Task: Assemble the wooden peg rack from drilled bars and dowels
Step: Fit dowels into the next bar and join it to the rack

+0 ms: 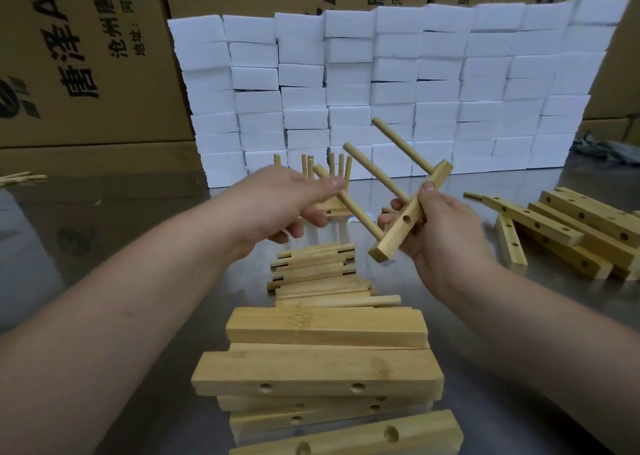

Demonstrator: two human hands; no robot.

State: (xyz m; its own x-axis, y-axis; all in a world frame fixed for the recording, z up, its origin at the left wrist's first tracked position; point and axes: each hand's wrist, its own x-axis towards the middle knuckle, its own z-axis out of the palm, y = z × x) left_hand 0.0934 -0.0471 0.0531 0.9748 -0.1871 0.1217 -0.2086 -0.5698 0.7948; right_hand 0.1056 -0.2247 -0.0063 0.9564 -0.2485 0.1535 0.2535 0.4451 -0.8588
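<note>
above metal table (138, 246), mid-air: right hand (446, 233) grips tilted drilled bar (393, 238), two dowels (377, 174) seated in it. left hand (280, 201) pinches third dowel (358, 217), its end meeting bar's low end. loose dowels (318, 274), spare bars (325, 368) below hands.
</note>
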